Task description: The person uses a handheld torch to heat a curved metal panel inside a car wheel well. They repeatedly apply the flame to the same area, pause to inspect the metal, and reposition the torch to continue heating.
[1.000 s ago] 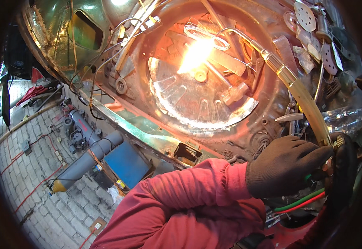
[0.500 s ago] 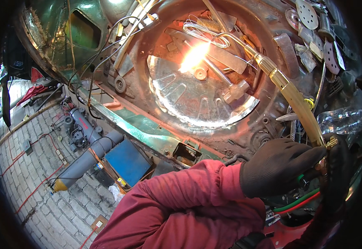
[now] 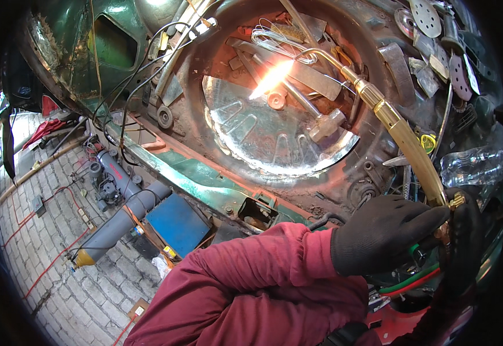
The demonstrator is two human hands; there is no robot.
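Note:
My left hand [image 3: 385, 232], in a black glove with a red sleeve behind it, grips the handle end of a brass gas torch [image 3: 401, 130]. My right hand [image 3: 466, 228], also in a black glove, is closed around the same handle by its brass valve at the far right. The torch's curved neck reaches up and left to a lit tip. Its bright flame [image 3: 270, 79] plays on a shiny round metal plate [image 3: 263, 138] lying in the rusty round well [image 3: 205, 124] of a car body. Red and green hoses [image 3: 410, 282] run below my hands.
A hammer [image 3: 327, 124], a wire coil [image 3: 277, 40] and metal scraps lie in the well. Sanding discs [image 3: 425, 14] and a clear plastic bottle [image 3: 473, 164] sit at the right. Below left, on brick paving, lie a grey gas cylinder [image 3: 118, 222] and a blue box [image 3: 177, 222].
The orange glare over the plate has shrunk to a narrower flame. My left hand shifted slightly left on the torch handle; the torch tip stays over the plate's upper part.

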